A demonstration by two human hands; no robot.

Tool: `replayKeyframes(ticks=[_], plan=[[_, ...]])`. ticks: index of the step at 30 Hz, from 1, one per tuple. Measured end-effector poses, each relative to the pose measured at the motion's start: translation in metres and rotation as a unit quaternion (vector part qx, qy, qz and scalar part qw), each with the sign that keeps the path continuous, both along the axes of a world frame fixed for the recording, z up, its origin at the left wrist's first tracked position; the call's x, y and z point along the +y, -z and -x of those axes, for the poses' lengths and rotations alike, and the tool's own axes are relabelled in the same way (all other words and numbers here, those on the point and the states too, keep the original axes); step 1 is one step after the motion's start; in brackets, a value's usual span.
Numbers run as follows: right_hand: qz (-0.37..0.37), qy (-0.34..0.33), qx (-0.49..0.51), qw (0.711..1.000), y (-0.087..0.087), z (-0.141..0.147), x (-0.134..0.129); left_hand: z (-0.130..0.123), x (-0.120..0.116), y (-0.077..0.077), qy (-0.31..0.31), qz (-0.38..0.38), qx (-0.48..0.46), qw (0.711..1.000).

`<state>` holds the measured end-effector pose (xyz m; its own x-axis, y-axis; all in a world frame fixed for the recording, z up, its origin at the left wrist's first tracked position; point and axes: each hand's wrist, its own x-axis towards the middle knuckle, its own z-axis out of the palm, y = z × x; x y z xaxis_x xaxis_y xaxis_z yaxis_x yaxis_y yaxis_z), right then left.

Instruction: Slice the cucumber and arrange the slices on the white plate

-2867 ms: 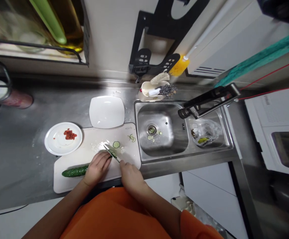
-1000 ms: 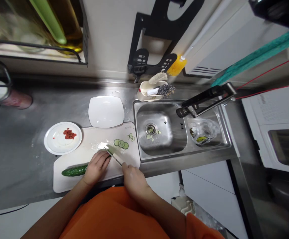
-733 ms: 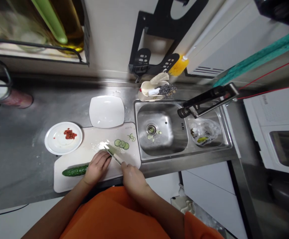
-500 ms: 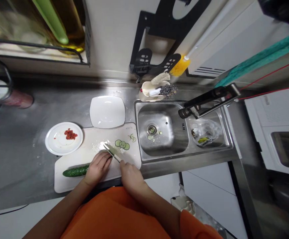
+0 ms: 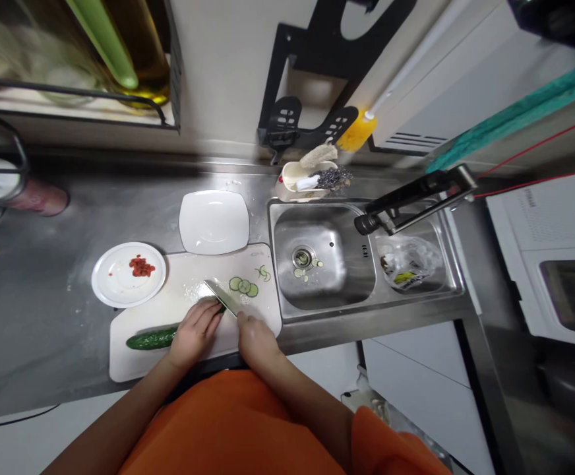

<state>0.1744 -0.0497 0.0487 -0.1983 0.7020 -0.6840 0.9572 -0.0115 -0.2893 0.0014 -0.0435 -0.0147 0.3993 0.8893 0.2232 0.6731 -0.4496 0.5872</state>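
A dark green cucumber (image 5: 151, 338) lies along the near side of the white cutting board (image 5: 179, 267). My left hand (image 5: 196, 333) is closed over its right part, hiding the middle of it. In my right hand (image 5: 258, 340) is a knife (image 5: 222, 297), its blade slanting up and left across the cucumber's cut end by my left fingertips. Whether the edge has entered the flesh cannot be made out. Several round cucumber slices (image 5: 243, 285) lie right of the blade, with thin peel scraps (image 5: 263, 272) near the board's corner.
Behind the board stands a white square plate (image 5: 214, 221). A round white plate (image 5: 107, 290) with chopped red pieces (image 5: 142, 266) overlaps its left edge. On the right is a steel sink (image 5: 327, 297) under a black faucet (image 5: 406, 198); a plastic bag (image 5: 411, 260) lies in the smaller basin.
The knife's blade has tilted, showing more of its flat side, and my right hand has shifted slightly left. My left hand stays on the cucumber.
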Motion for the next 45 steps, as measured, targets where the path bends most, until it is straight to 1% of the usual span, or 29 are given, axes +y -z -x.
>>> replayKeyframes(ticks=[2,4,8,12,15,18,25,30,35,45], plan=[[0.000,0.003,0.003,1.000,-0.001,-0.004,0.000,0.001,-0.001,-0.001,-0.003,0.003,0.012,1.000],[0.003,0.004,-0.004,1.000,-0.006,-0.007,-0.001,0.002,-0.001,-0.001,-0.003,0.006,0.023,1.000],[0.008,-0.003,-0.022,1.000,-0.025,-0.010,-0.003,0.003,-0.001,-0.002,-0.006,0.008,0.021,1.000],[0.011,-0.003,-0.039,0.999,-0.043,-0.011,-0.008,0.003,-0.001,0.000,-0.009,0.006,0.007,1.000],[0.020,0.002,-0.039,0.999,-0.053,-0.011,-0.011,0.003,-0.001,0.003,-0.012,0.001,-0.001,1.000],[0.034,0.008,-0.035,0.999,-0.058,-0.011,-0.013,0.004,-0.002,0.004,-0.011,-0.006,0.003,1.000],[0.052,0.005,-0.041,0.998,-0.062,-0.010,-0.010,0.002,-0.001,-0.001,-0.006,-0.017,0.007,1.000],[0.056,0.009,-0.039,0.998,-0.063,-0.010,-0.008,0.003,0.000,0.000,0.000,-0.019,0.010,1.000],[0.062,-0.001,-0.039,0.997,-0.061,-0.010,-0.006,0.003,0.000,0.001,-0.002,-0.027,0.009,1.000],[0.050,-0.016,-0.034,0.998,-0.054,-0.008,0.000,0.001,0.001,-0.002,0.007,-0.023,0.003,1.000]])
